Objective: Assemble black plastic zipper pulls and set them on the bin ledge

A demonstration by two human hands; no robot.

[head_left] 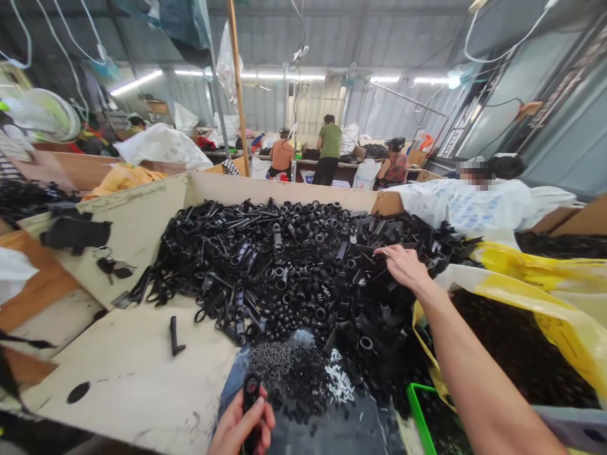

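My left hand (244,420) is wrapped round a black plastic part (251,387) with a ring-shaped end, held upright near the front edge of the worktable. My right hand (405,265) reaches far forward over the right side of a large heap of black plastic parts (284,253). Its index finger is stretched out to the left, close to some dark flat pieces; the other fingers are partly hidden. Between the hands and the heap lie small dark pieces (279,366) and a little pile of white pins (340,382). A lone black L-shaped piece (175,337) rests on the board at left.
At right stand a green tray (420,417) and a yellow-and-white sack (516,284) of dark parts. Pale boards (284,188) wall the heap. Keys (114,265) hang on the left board. Several people work farther back; a fan (50,114) stands at left.
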